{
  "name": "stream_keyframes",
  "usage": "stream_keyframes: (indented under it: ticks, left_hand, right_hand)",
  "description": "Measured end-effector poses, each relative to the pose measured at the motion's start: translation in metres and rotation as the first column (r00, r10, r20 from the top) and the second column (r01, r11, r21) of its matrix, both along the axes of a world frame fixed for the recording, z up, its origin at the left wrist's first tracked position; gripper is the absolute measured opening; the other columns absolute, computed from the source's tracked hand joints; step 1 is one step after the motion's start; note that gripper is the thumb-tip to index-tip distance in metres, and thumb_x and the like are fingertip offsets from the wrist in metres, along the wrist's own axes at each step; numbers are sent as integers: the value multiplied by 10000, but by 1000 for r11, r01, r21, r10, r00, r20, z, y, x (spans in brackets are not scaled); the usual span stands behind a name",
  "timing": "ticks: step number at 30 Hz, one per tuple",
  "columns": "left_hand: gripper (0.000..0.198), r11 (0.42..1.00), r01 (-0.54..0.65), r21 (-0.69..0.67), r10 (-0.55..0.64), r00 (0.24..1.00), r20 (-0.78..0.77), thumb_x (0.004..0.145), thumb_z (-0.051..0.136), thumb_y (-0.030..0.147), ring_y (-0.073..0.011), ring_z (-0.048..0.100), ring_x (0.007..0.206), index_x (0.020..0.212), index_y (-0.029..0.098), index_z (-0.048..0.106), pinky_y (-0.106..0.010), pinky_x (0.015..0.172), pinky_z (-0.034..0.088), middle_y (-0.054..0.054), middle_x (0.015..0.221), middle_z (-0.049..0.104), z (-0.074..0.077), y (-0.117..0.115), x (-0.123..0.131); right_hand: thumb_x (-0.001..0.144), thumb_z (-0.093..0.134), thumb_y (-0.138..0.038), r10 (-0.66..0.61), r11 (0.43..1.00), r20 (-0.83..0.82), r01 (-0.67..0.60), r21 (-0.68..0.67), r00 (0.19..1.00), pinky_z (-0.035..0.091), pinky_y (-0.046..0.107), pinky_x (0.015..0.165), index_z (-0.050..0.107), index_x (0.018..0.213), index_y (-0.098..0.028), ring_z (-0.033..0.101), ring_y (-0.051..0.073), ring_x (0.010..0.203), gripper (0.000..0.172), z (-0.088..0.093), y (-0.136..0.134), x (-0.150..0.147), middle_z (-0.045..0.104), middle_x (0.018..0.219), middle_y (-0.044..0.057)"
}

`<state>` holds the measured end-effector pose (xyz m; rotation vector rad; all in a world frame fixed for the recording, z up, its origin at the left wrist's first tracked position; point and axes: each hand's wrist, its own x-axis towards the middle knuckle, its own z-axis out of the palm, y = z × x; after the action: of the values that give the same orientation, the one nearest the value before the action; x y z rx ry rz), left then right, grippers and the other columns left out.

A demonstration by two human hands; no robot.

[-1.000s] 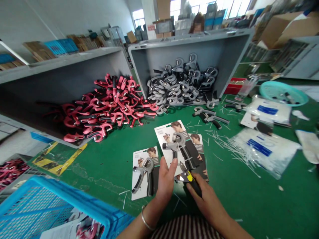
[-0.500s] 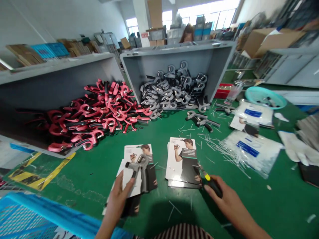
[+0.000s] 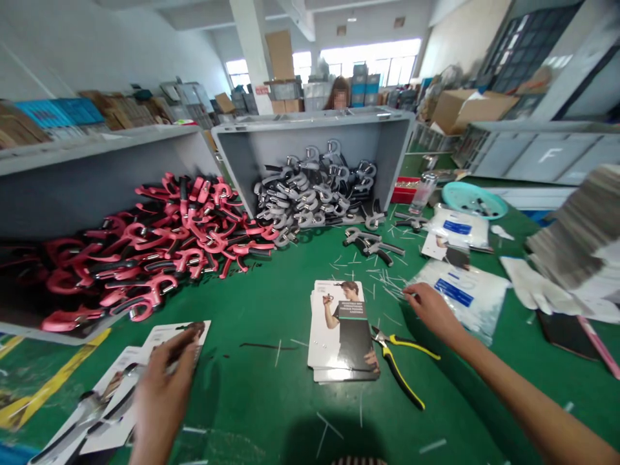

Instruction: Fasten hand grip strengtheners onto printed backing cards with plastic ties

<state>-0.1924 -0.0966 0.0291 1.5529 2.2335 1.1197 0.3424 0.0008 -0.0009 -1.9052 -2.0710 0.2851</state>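
My left hand (image 3: pixel 163 387) curls over white-and-black printed cards (image 3: pixel 162 332) with a grey-and-black spring hand grip (image 3: pixel 90 411) on them; I cannot tell whether its fingers pinch anything. A nudge could slide those overlapping cards apart. Midway on the green tabletop (image 3: pixel 252 400) lie a stack of similar cards (image 3: pixel 339 332) and yellow-and-black pliers (image 3: pixel 393 367), which my right forearm could knock. My right hand's (image 3: pixel 436 314) fingers bunch beside thin white plastic ties (image 3: pixel 389 280); pinching one or not, I cannot tell. Card lettering is too small to read; only the grey plastic crate's (image 3: pixel 547 155) white "F" is clear.
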Motion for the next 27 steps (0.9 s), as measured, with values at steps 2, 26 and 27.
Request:
stream_keyframes:
  ticks: [2, 26, 27]
  left_hand:
    - [394, 950, 294, -100, -273, 944, 183, 869, 513, 480, -259, 631, 1085, 1138, 222, 643, -433, 991, 476, -70, 1145, 690, -11, 21, 69]
    - [330, 584, 790, 187, -717, 610, -336, 943, 473, 109, -241, 562, 1130, 1242, 196, 583, -416, 938, 443, -117, 1270, 627, 34, 34, 208]
    - [296, 569, 808, 153, -736, 583, -343, 944, 483, 125, -238, 587, 1067, 1209, 186, 598, -408, 904, 455, -116, 1204, 657, 35, 32, 212]
  right_hand:
    - [914, 455, -213, -8, 1000, 46, 9, -23, 999, 453, 338, 826, 696, 895, -142, 619, 245, 878, 253, 0, 32, 7, 664, 912, 130]
    - [845, 657, -369, 154, 872, -743, -443, -207, 651, 422, 253, 599, 619, 881, -205, 545, 126, 623, 172, 76, 8, -89, 640, 748, -15]
    - [833, 678, -377, 70, 802, -825, -523, -289, 561, 383, 228, 531, 599, 877, -200, 494, 100, 546, 198, 74, -6, -99, 605, 686, -36]
